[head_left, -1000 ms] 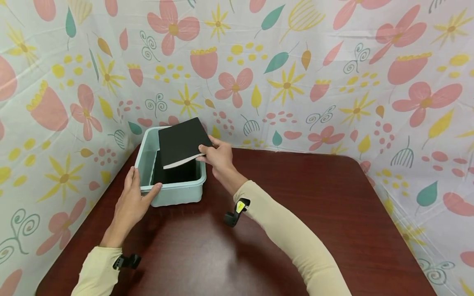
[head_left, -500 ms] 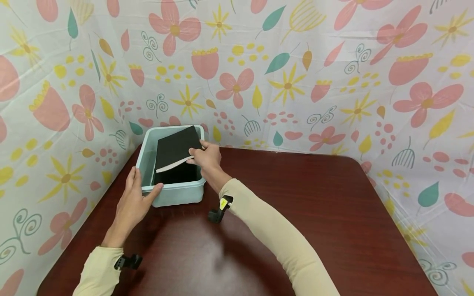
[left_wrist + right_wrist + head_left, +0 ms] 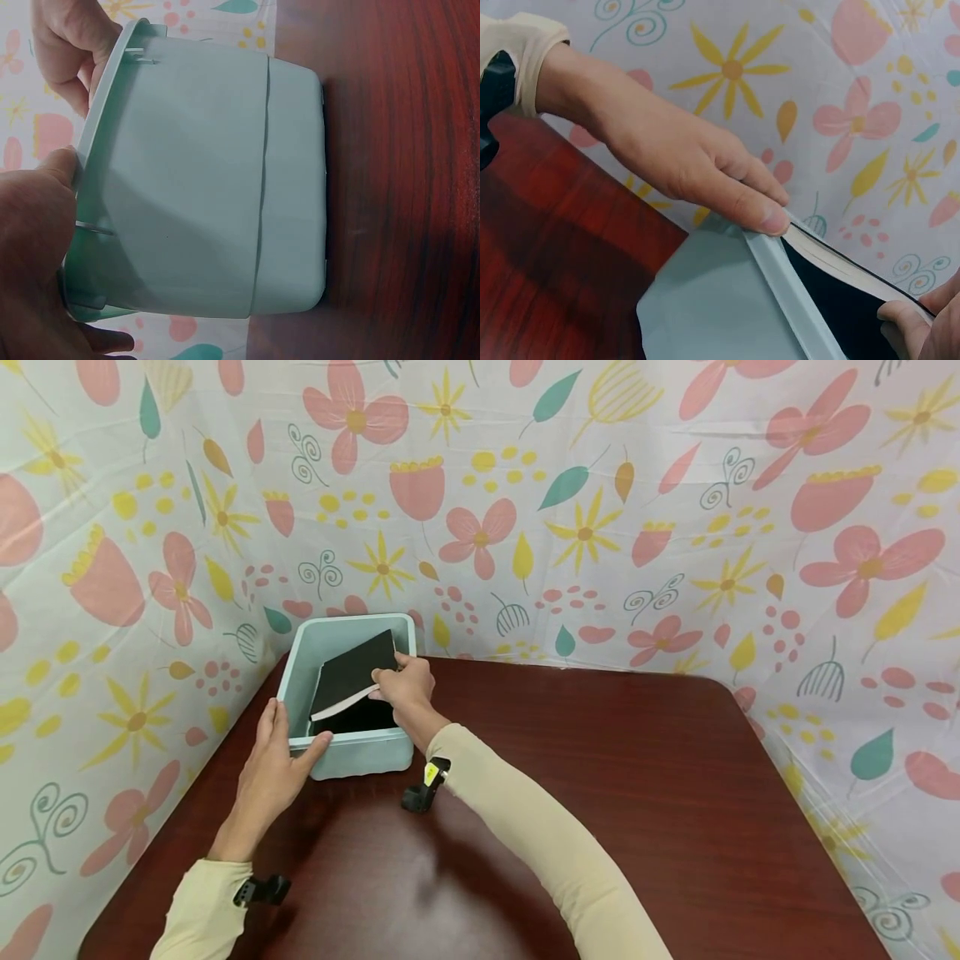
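Observation:
A black-covered notebook (image 3: 352, 677) with white page edges slants inside a light blue plastic bin (image 3: 360, 756). My right hand (image 3: 407, 687) pinches its near right corner, thumb on the cover, low over the bin's right side. In the right wrist view the pages (image 3: 840, 264) show edge-on beside my right fingers (image 3: 907, 322). My left hand (image 3: 270, 768) rests on the bin's near left corner, fairly straight fingers along the left side and thumb on the front rim. Beneath the notebook lies something black (image 3: 367, 717), mostly covered; its kind cannot be told.
The bin stands on a dark red-brown wooden table (image 3: 600, 777), at its far left corner. A flower-patterned cloth (image 3: 480, 485) hangs behind and along the left side, close to the bin.
My right hand has moved left and toward me, lowering the notebook from above the rim into the bin. My left hand and the bin have stayed in place.

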Available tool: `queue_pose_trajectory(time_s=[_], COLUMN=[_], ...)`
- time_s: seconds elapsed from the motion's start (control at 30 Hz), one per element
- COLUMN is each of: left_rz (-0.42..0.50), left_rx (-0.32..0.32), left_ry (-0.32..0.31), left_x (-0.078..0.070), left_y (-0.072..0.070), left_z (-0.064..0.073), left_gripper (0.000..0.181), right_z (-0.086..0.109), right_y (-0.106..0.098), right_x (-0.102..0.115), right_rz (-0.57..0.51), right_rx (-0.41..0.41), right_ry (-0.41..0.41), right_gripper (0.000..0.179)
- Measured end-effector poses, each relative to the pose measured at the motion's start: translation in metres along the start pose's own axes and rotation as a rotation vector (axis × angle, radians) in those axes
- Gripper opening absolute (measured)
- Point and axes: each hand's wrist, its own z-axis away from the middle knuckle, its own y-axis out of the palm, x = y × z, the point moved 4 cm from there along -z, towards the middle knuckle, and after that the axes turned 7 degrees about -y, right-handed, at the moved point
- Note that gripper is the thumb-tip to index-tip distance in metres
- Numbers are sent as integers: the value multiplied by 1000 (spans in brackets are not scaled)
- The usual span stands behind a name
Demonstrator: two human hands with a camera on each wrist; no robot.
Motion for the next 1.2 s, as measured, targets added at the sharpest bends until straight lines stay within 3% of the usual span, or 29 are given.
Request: queue_pose_trajectory(time_s=[0.47,0.87,1.2], left_rz=[7,9,9], left_rx=[2,-18,-16], left_ry=[-4,2,1], left_x=[0,-1,-1], left_y=[0,0,-1], left_z=[0,-1,0], left_gripper=[99,98,99], right_z=[-3,-3,-2], right_y=[14,18,18], right_x=[-8,-4,-2], right_rz=[86,211,78], right_rx=[-35,37,114], right_ry=[-14,-38,18], right_gripper=[54,59,62])
